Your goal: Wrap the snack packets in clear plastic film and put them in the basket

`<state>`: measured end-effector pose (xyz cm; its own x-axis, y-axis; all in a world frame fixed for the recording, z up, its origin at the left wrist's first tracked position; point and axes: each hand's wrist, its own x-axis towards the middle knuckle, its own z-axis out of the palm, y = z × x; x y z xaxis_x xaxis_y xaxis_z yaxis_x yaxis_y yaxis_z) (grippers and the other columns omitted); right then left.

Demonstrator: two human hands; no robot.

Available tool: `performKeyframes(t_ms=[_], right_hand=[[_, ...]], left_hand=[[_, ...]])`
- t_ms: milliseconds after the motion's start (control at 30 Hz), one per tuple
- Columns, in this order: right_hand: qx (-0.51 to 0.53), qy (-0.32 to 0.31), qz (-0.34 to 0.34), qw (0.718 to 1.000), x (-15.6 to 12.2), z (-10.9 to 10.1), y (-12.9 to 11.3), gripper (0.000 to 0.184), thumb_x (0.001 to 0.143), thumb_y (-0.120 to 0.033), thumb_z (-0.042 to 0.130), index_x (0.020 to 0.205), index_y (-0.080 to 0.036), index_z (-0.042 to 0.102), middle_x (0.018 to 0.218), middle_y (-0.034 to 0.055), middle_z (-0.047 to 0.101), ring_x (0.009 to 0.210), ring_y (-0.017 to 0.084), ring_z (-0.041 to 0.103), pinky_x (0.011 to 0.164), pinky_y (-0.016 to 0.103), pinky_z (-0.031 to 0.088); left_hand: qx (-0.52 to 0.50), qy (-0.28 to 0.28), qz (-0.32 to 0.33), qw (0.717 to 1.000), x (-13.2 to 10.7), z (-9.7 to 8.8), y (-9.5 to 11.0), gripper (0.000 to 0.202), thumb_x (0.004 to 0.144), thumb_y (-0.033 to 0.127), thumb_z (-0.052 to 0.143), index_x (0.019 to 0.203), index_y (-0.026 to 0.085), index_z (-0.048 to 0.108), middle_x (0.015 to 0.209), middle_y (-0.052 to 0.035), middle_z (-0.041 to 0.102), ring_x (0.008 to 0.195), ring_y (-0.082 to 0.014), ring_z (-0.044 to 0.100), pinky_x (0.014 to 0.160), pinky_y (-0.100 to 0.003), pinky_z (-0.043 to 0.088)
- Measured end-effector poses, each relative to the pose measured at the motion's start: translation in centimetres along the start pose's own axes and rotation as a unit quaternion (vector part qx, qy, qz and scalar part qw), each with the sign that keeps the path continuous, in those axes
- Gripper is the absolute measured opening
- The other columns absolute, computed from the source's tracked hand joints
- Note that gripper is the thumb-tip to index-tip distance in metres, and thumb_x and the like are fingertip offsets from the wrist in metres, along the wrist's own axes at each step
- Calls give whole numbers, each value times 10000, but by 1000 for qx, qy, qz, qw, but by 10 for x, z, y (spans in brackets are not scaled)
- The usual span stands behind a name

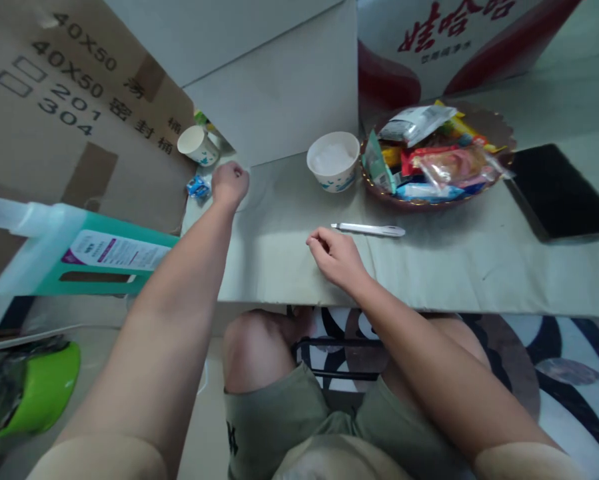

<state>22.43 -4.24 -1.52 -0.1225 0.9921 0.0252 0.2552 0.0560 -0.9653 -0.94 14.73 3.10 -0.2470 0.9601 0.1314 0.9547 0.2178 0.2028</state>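
Note:
My left hand (230,183) is closed over the far left part of the table, its fingers curled under; whatever may be inside is hidden. Just left of it lie a small blue-and-white wrapper (198,187) and a tilted paper cup (199,145) with a blue pattern. My right hand (336,257) rests near the table's front edge with fingers curled together, and nothing shows in it. Beyond its knuckles a white slim cutter-like tool (369,229) lies flat, apart from the hand. Farther back stands a paper bowl (333,162) with something whitish inside.
A scalloped basket (429,203) of wrapped snacks stands at the right, beside a black tablet (562,193). White and red cartons (299,100) line the back. A brown carton (94,167) and a green liquid jug (104,248) occupy the left. A green bin (49,387) sits below.

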Motion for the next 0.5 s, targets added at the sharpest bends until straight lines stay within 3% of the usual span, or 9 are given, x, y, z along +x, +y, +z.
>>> performKeyframes(t_ms=[100,200,300,433,500], right_hand=[[-3,-26,0,1000,4,18,-4,193,900,-316,493,787,-215,613,594,-23,545,595,147,494,633,288,330],[-2,-41,-4,999,10,35,-7,199,898,-321,490,778,-219,610,592,-23,547,587,144,488,633,285,340],[-5,-48,-3,999,19,50,-6,202,895,-320,485,773,-218,609,602,-19,556,590,143,492,634,283,346],[-22,-58,6,998,29,64,-2,197,890,-311,485,772,-215,609,622,-12,571,605,145,505,647,285,353],[-28,-62,7,998,31,66,-1,202,892,-316,484,776,-213,613,628,-9,576,610,145,508,651,286,354]], left_hand=[[4,16,-77,997,-4,4,-65,410,827,315,627,1212,188,681,1387,-196,524,1313,-367,525,1136,-478,382],[6,-23,-150,988,0,3,-104,732,751,375,715,1459,275,558,1545,-176,342,1408,-436,449,1179,-531,341],[7,-77,-173,982,16,0,-122,904,736,388,742,1580,337,425,1656,-134,183,1441,-473,428,1205,-556,318],[-21,-80,-137,987,42,5,-131,899,741,460,746,1575,368,425,1717,-3,112,1511,-446,330,1254,-513,281],[-27,-75,-119,990,51,10,-130,848,733,422,751,1532,318,490,1717,-43,142,1500,-431,362,1259,-506,297]])
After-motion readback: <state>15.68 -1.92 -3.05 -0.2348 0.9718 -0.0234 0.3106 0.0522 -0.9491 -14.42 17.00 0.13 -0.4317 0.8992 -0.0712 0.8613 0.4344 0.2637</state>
